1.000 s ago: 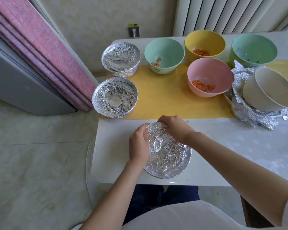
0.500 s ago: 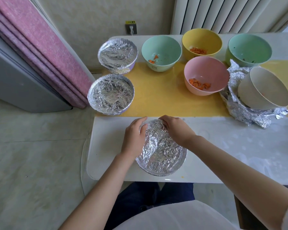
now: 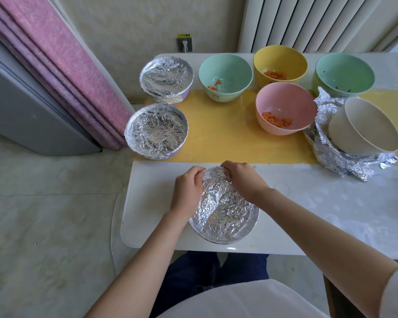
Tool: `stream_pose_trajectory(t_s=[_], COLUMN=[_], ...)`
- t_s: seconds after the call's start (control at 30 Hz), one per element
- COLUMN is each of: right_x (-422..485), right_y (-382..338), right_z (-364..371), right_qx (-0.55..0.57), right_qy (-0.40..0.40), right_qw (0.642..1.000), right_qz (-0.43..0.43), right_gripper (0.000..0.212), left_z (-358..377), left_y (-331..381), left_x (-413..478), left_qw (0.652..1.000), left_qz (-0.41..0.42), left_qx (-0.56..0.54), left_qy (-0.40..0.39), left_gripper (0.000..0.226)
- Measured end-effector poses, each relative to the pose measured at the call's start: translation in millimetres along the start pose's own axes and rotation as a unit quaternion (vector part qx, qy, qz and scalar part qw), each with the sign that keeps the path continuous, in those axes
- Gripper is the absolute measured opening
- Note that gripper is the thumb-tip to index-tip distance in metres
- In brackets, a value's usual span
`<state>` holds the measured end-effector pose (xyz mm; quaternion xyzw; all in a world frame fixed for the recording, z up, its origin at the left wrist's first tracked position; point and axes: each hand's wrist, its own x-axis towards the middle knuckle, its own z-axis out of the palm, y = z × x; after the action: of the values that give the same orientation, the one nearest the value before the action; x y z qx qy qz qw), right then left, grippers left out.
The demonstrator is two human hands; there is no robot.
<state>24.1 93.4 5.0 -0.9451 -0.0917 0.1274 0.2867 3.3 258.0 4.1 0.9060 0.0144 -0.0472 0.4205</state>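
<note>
A bowl covered with crinkled foil stands near the front edge of the white table. My left hand grips its left far rim, fingers curled over the foil. My right hand pinches the foil at the far rim, where the sheet is bunched and lifted off the bowl. Both hands meet at the far side of the bowl.
Two foil-covered bowls sit at the left on a yellow mat. Green, yellow and pink bowls hold carrot bits. Another green bowl and a beige bowl on loose foil stand right.
The view has shifted a little. My left hand's fingers have curled further over the far rim, and the foil's far edge is bunched up higher between both hands.
</note>
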Motion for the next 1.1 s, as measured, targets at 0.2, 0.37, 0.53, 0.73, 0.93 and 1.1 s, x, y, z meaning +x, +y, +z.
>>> stream_pose_trajectory(t_s=[0.2,0.37,0.53,0.73,0.93,1.1], right_x=[2.3,12.6,14.3,14.3,20.4,16.4], right_y=[-3.6,-8.8,-5.3,-6.8,-15.6,-11.9], right_z=[1.9,1.8,2.3,-2.8,0.2,1.7], right_qx=[-0.037,-0.023,-0.035,-0.124,-0.057,-0.077], right_qy=[-0.004,-0.046,-0.050,-0.105,-0.118,-0.102], right_qw=[0.999,0.998,0.997,0.986,0.989,0.989], right_qz=[0.002,-0.042,-0.040,-0.026,-0.067,-0.078], right_gripper=[0.030,0.034,0.040,0.030,0.035,0.036], left_z=[0.2,5.5,3.3,7.3,10.8,11.5], left_y=[-1.4,-1.7,-1.7,-4.9,-3.6,-4.4], left_x=[-5.9,-4.4,-8.7,-21.3,-22.5,-23.2], left_qw=[1.000,0.999,0.999,0.999,0.997,0.998], left_qz=[-0.026,-0.024,-0.032,-0.042,-0.046,-0.041], left_qx=[0.014,0.020,-0.005,0.021,0.035,0.012], left_qy=[0.002,-0.010,-0.011,0.020,0.050,0.053], left_gripper=[0.019,0.022,0.020,0.019,0.020,0.027])
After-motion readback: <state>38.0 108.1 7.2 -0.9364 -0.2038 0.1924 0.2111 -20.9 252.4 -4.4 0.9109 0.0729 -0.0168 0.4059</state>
